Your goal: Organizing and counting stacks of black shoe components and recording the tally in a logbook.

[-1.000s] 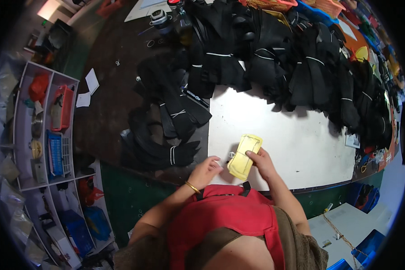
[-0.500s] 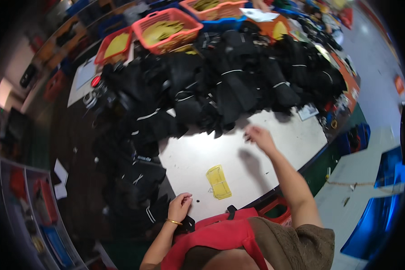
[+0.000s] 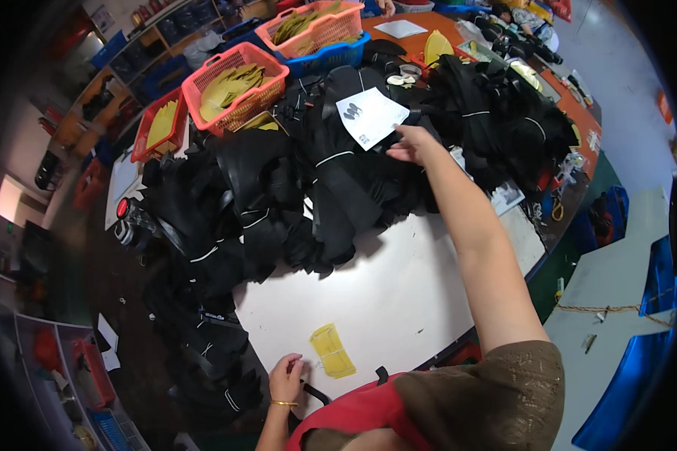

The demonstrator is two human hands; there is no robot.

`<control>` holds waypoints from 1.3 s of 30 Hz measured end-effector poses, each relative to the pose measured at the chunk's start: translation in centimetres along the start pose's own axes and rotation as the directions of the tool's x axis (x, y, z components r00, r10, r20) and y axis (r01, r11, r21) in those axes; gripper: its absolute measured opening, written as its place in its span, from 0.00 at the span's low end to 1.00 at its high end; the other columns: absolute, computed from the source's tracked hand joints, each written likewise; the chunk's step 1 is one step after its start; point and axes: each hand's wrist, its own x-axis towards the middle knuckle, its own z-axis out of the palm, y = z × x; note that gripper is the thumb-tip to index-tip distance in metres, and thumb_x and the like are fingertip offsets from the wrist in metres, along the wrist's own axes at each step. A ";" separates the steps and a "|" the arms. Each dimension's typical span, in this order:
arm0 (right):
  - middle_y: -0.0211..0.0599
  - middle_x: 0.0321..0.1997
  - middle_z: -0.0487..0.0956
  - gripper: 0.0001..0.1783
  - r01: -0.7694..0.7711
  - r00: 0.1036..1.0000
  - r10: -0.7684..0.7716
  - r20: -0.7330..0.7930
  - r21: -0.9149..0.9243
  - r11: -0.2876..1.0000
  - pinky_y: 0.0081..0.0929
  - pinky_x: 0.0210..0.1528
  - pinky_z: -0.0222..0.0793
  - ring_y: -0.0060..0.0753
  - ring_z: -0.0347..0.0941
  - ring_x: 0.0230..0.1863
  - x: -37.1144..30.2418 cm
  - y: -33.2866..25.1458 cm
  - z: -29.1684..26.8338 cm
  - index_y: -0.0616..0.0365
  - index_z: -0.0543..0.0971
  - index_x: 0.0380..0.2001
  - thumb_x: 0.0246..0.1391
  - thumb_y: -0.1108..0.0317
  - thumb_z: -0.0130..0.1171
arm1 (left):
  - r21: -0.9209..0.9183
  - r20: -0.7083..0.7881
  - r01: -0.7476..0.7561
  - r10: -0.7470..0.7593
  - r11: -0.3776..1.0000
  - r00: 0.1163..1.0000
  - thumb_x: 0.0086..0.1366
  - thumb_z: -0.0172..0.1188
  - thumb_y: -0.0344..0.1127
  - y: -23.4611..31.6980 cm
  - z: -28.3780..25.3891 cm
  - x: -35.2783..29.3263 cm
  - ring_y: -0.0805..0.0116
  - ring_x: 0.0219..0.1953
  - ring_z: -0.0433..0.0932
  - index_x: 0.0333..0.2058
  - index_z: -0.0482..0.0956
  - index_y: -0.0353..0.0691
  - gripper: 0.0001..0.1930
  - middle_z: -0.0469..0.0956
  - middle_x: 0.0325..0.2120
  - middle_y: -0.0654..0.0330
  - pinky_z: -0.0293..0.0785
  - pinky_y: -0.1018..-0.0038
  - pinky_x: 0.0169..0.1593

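Note:
My right hand [image 3: 412, 144] reaches far forward over black cut pieces tied in bundles [image 3: 335, 177]. Its fingertips meet the lower right edge of a white printed sheet of paper [image 3: 362, 120], which shows dark sole shapes and tilts above the bundles. The grip is partly hidden, but the fingers seem closed on that edge. Low on the white work board [image 3: 384, 301] lies a small yellow bundle [image 3: 332, 351] tied with thin string. Beside it, to the left, my left hand [image 3: 284, 379] rests with loosely bent fingers and nothing visible in them.
Black bundles curve round the board's far and left sides. Beyond them stand an orange basket [image 3: 233, 83] of yellow pieces, a red tray [image 3: 160, 128] and another orange basket [image 3: 308, 28] on a blue one. Scissors [image 3: 557, 209] lie at the right edge. Another person's hand [image 3: 386, 7] shows at the far end.
My right hand has moved forward from above the board to over the bundles. The printed sheet now shows at its fingertips. The view has shifted; my left hand stays near the yellow bundle.

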 end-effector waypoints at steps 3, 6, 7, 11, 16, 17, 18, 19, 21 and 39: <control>0.48 0.36 0.79 0.25 -0.037 0.991 0.027 0.129 0.073 0.997 0.18 0.14 0.66 0.33 0.79 0.25 3.6 2.1 2.7 0.62 0.68 0.46 0.57 0.51 0.55 | -0.100 -0.065 0.139 -0.145 0.985 0.987 0.62 0.58 0.30 1.1 3.5 -2.8 0.76 0.33 0.78 0.40 0.78 0.34 0.09 0.80 0.30 0.58 0.74 0.79 0.37; 0.42 0.29 0.79 0.18 0.015 1.000 -0.018 0.007 0.308 0.951 0.15 0.12 0.60 0.26 0.71 0.16 6.9 3.5 4.1 0.62 0.73 0.40 0.55 0.58 0.59 | -0.130 -0.098 0.167 -0.180 0.977 0.979 0.62 0.58 0.30 2.1 7.6 -5.0 0.76 0.32 0.78 0.39 0.78 0.34 0.08 0.80 0.30 0.59 0.73 0.79 0.36; 0.37 0.25 0.77 0.12 0.021 1.000 -0.013 -0.028 0.314 0.949 0.17 0.12 0.59 0.24 0.66 0.14 8.0 3.9 4.0 0.61 0.75 0.34 0.54 0.63 0.61 | -0.162 -0.086 0.192 -0.207 0.968 0.975 0.62 0.58 0.30 3.3 9.0 -5.6 0.76 0.32 0.78 0.39 0.78 0.34 0.08 0.80 0.29 0.59 0.73 0.79 0.36; 0.28 0.16 0.64 0.05 0.016 0.999 -0.034 0.033 0.431 0.902 0.20 0.12 0.46 0.21 0.53 0.11 4.1 3.1 4.5 0.55 0.72 0.27 0.54 0.68 0.56 | -0.177 -0.055 0.257 -0.270 0.950 0.961 0.63 0.58 0.31 4.8 12.9 -7.9 0.76 0.32 0.78 0.39 0.78 0.34 0.08 0.80 0.29 0.59 0.73 0.80 0.36; 0.22 0.23 0.68 0.05 -0.049 0.753 -0.403 0.520 0.655 0.754 0.20 0.18 0.57 0.17 0.61 0.21 -8.7 3.3 1.0 0.48 0.70 0.28 0.55 0.66 0.55 | 0.296 -0.117 -0.302 0.348 0.906 0.930 0.52 0.59 0.22 11.0 13.6 -6.9 0.57 0.29 0.77 0.35 0.79 0.36 0.10 0.77 0.28 0.54 0.72 0.68 0.33; 0.19 0.24 0.69 0.06 0.121 0.595 -0.563 0.573 0.629 0.768 0.19 0.23 0.61 0.14 0.63 0.24 -8.9 6.5 0.2 0.48 0.71 0.26 0.56 0.65 0.56 | 0.279 -0.090 -0.312 0.349 0.908 0.933 0.52 0.59 0.22 12.3 13.4 -6.2 0.57 0.29 0.77 0.35 0.79 0.36 0.10 0.77 0.28 0.54 0.72 0.68 0.33; 0.18 0.25 0.70 0.06 0.227 0.485 -0.367 0.794 0.290 0.930 0.18 0.27 0.62 0.13 0.62 0.25 -10.5 8.3 -3.0 0.47 0.71 0.27 0.57 0.65 0.55 | 0.328 -0.061 -0.577 0.626 0.748 0.777 0.50 0.61 0.23 13.8 13.1 -5.7 0.59 0.30 0.77 0.34 0.79 0.38 0.11 0.77 0.29 0.56 0.71 0.67 0.33; 0.21 0.26 0.72 0.06 0.421 0.425 -0.182 0.887 -0.016 0.907 0.21 0.32 0.65 0.16 0.65 0.28 -11.0 10.6 -5.0 0.50 0.73 0.30 0.56 0.62 0.56 | 0.367 -0.032 -0.774 0.839 0.515 0.543 0.48 0.62 0.24 15.0 12.9 -5.3 0.60 0.31 0.76 0.34 0.80 0.41 0.12 0.77 0.31 0.59 0.71 0.67 0.33; 0.36 0.34 0.79 0.16 0.767 0.440 -0.077 0.895 -0.330 0.551 0.34 0.39 0.68 0.34 0.74 0.37 -13.7 14.5 -8.7 0.55 0.75 0.40 0.53 0.57 0.55 | 0.319 0.093 -0.868 0.899 0.380 0.428 0.46 0.63 0.26 17.5 12.7 -4.7 0.61 0.32 0.76 0.34 0.80 0.43 0.13 0.77 0.32 0.60 0.71 0.67 0.34; 0.47 0.34 0.80 0.13 0.218 0.826 -0.556 -0.090 -0.860 0.462 0.35 0.41 0.71 0.43 0.76 0.37 -0.7 20.0 -40.9 0.59 0.78 0.39 0.56 0.64 0.51 | 0.656 0.464 -0.584 0.355 0.478 0.812 0.54 0.63 0.44 10.1 24.3 1.8 0.49 0.64 0.54 0.50 0.73 0.48 0.24 0.62 0.59 0.53 0.48 0.50 0.63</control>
